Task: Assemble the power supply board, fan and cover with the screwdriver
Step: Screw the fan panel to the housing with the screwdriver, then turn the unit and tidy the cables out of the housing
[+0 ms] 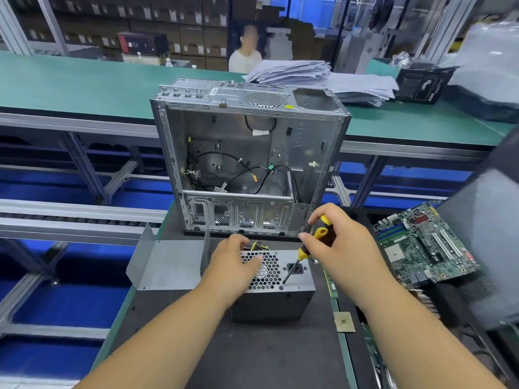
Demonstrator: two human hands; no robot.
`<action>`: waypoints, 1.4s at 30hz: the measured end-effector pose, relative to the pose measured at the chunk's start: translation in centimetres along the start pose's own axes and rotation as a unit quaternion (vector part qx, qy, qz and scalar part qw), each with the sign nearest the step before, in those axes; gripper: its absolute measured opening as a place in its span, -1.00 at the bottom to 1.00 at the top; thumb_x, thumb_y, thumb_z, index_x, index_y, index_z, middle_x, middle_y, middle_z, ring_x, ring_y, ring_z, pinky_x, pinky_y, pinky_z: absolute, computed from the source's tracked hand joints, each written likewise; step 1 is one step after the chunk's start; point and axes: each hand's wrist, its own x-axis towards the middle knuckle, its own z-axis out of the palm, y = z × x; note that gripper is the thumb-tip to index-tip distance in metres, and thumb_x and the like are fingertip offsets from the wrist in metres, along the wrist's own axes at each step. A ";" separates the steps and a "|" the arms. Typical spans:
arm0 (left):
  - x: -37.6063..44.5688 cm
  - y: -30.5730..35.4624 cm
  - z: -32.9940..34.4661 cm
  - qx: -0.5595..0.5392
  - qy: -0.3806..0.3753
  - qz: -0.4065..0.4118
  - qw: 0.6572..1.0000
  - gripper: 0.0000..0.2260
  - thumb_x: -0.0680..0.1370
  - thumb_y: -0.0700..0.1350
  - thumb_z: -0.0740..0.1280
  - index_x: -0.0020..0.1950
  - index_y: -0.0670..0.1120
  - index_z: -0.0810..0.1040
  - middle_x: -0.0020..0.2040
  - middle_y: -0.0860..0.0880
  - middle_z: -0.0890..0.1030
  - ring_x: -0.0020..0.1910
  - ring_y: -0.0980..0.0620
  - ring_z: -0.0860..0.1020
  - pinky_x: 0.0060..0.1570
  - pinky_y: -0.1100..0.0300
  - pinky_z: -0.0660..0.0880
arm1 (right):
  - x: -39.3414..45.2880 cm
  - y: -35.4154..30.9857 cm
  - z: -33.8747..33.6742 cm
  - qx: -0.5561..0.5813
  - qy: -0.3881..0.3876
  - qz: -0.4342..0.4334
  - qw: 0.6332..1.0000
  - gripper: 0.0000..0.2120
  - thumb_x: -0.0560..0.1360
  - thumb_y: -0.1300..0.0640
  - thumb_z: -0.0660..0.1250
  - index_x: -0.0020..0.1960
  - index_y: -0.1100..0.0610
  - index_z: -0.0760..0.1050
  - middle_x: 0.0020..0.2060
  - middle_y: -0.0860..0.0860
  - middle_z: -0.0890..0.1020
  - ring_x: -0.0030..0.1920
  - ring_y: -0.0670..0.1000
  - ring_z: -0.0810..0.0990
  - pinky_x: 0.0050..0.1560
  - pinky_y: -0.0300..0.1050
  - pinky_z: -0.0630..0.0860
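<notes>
1. I watched from a head-worn camera looking down on a dark work surface point(179, 327). At the centre sat the power supply box point(276, 293), its honeycomb fan grille point(265, 272) facing up.
2. My left hand point(233, 262) lay across the grille from nine o'clock, fingers curled over the far edge, steadying the box.
3. My right hand point(341, 248), at three o'clock of the box, held the yellow-and-black screwdriver point(307, 248); its grip was pinched round the handle. The shaft slanted down toward seven o'clock, and the tip rested near a screw at the grille's lower right corner.
4. I judged the step in hand to be fastening the fan side of the unit. Whether the tip was seated in the screw head, I could not tell.
5. The next move would call for the tip to sit square in the screw, with downward pressure while turning and the left hand keeping the box from shifting.
6. A bent metal cover plate point(168, 265) lay at nine o'clock, an open computer case point(250, 158) stood at twelve, and a green motherboard point(424, 245) lay at three.
</notes>
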 end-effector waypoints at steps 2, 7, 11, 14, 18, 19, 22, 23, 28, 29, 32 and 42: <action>-0.4 0.3 0.1 0.045 -0.034 0.053 0.997 -0.47 0.41 0.17 0.42 0.33 0.16 0.35 0.21 0.14 0.33 0.26 0.09 0.26 0.30 0.12 0.28 | -0.2 -0.2 0.1 -0.010 -0.002 -0.010 1.000 -0.79 0.46 -0.06 0.42 -0.04 -0.15 0.38 -0.30 -0.17 0.55 -0.29 -0.13 0.56 -0.33 -0.13 0.53; -0.9 0.5 0.4 0.094 -0.069 0.105 0.988 -0.41 0.36 0.16 0.43 0.36 0.23 0.32 0.29 0.21 0.28 0.34 0.08 0.13 0.32 0.19 0.12 | -0.7 -0.5 0.3 -0.011 -0.002 -0.022 1.000 -0.78 0.47 -0.05 0.42 -0.03 -0.14 0.37 -0.31 -0.14 0.52 -0.27 -0.11 0.53 -0.29 -0.10 0.53; -1.2 0.6 0.4 0.106 -0.066 0.101 0.987 -0.41 0.37 0.16 0.40 0.37 0.26 0.29 0.33 0.22 0.30 0.38 0.08 0.10 0.34 0.11 0.10 | -0.9 -0.6 0.3 -0.012 -0.006 -0.027 1.000 -0.78 0.48 -0.05 0.41 -0.02 -0.15 0.35 -0.32 -0.14 0.51 -0.25 -0.12 0.52 -0.29 -0.14 0.50; -1.2 0.6 0.5 0.099 -0.069 0.102 0.987 -0.40 0.38 0.15 0.40 0.39 0.24 0.29 0.34 0.19 0.31 0.39 0.07 0.10 0.35 0.11 0.11 | -1.0 -0.8 0.3 -0.015 -0.013 -0.032 0.999 -0.77 0.48 -0.05 0.41 -0.02 -0.16 0.35 -0.33 -0.13 0.50 -0.23 -0.13 0.51 -0.32 -0.22 0.45; -1.1 -0.1 0.2 0.026 -0.044 0.070 0.996 -0.40 0.43 0.08 0.42 0.43 0.17 0.30 0.37 0.12 0.32 0.42 0.03 0.15 0.41 0.08 0.17 | -1.0 -0.7 0.1 -0.003 0.006 -0.010 1.000 -0.75 0.48 -0.06 0.41 0.04 -0.21 0.36 -0.30 -0.14 0.56 -0.25 -0.16 0.54 -0.28 -0.18 0.49; -1.0 -0.6 -0.1 -0.005 -0.025 0.035 0.999 -0.41 0.45 0.07 0.42 0.44 0.15 0.30 0.38 0.09 0.33 0.43 0.01 0.18 0.42 0.05 0.20 | -1.0 -0.6 -0.1 0.008 0.024 0.002 1.000 -0.73 0.48 -0.05 0.40 0.07 -0.23 0.35 -0.28 -0.14 0.59 -0.24 -0.18 0.56 -0.26 -0.16 0.49; -0.7 -2.3 -1.3 -0.118 0.007 -0.064 0.991 -0.52 0.51 0.03 0.40 0.40 0.06 0.38 0.34 0.02 0.43 0.32 -0.01 0.40 0.33 0.00 0.38 | -0.9 0.7 -0.9 0.063 0.089 0.042 0.993 -0.71 0.49 0.00 0.41 0.11 -0.22 0.36 -0.21 -0.22 0.64 -0.22 -0.23 0.59 -0.26 -0.15 0.47; -0.7 -2.9 -1.6 -0.157 0.006 -0.081 0.984 -0.59 0.52 0.00 0.40 0.35 0.05 0.42 0.28 0.02 0.49 0.23 0.03 0.48 0.24 0.05 0.44 | -0.8 1.4 -1.2 0.066 0.113 0.060 0.990 -0.74 0.49 0.00 0.41 0.08 -0.20 0.39 -0.19 -0.26 0.63 -0.20 -0.24 0.59 -0.26 -0.16 0.45; -0.9 -5.1 -2.2 -0.206 -0.008 -0.084 0.975 -0.84 0.57 -0.05 0.34 0.13 0.11 0.56 0.03 0.15 0.61 0.05 0.21 0.55 -0.11 0.31 0.41 | -1.5 6.5 -0.8 0.117 0.186 0.231 0.948 -0.85 0.47 -0.05 0.43 -0.16 -0.06 0.48 -0.30 -0.14 0.67 -0.29 -0.06 0.66 -0.24 -0.05 0.50; -0.9 -5.2 -2.1 -0.210 -0.015 -0.082 0.974 -0.87 0.57 -0.06 0.33 0.09 0.12 0.57 0.03 0.13 0.62 0.06 0.18 0.57 -0.04 0.27 0.45 | -1.9 7.5 -0.2 0.139 0.181 0.263 0.937 -0.85 0.46 -0.01 0.44 -0.18 -0.03 0.48 -0.33 -0.07 0.69 -0.26 0.00 0.69 -0.17 0.01 0.54; -0.8 -5.2 -1.5 -0.230 -0.047 -0.078 0.969 -0.89 0.59 -0.07 0.29 0.04 0.09 0.59 0.03 0.07 0.66 0.08 0.08 0.61 0.20 0.02 0.49 | -3.5 10.6 2.1 0.173 0.172 0.339 0.908 -0.84 0.44 0.15 0.46 -0.18 0.07 0.47 -0.34 0.09 0.69 -0.28 0.00 0.70 0.00 0.12 0.55; -1.4 -4.2 -0.5 -0.267 -0.060 -0.083 0.958 -0.84 0.56 -0.01 0.35 0.13 0.11 0.54 0.02 0.05 0.67 0.07 0.02 0.63 0.26 -0.05 0.46 | -8.9 14.6 5.9 0.064 0.165 0.436 0.882 -0.84 0.38 0.16 0.46 -0.18 0.11 0.47 -0.29 0.06 0.67 -0.30 0.03 0.60 -0.35 -0.11 0.37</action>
